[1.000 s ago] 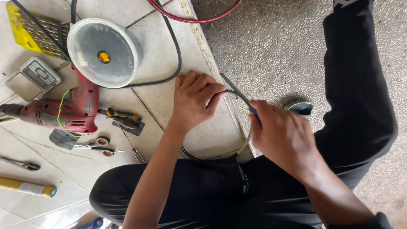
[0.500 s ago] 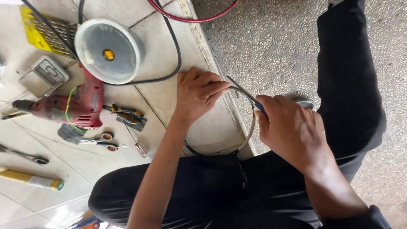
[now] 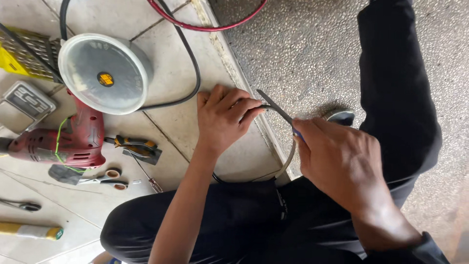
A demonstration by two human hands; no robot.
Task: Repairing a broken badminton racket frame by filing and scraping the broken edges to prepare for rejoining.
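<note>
Gripping cable (image 3: 288,161) | left hand (image 3: 222,120) | right hand (image 3: 342,161) hides tool handle

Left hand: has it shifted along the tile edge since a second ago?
No. The left hand still pinches the cable at the same spot by the tile edge; only the camera drifted.

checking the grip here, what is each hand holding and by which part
Left hand pinches the bent grey cable at the top of its curve; right hand grips a blade tool by its handle.
</note>
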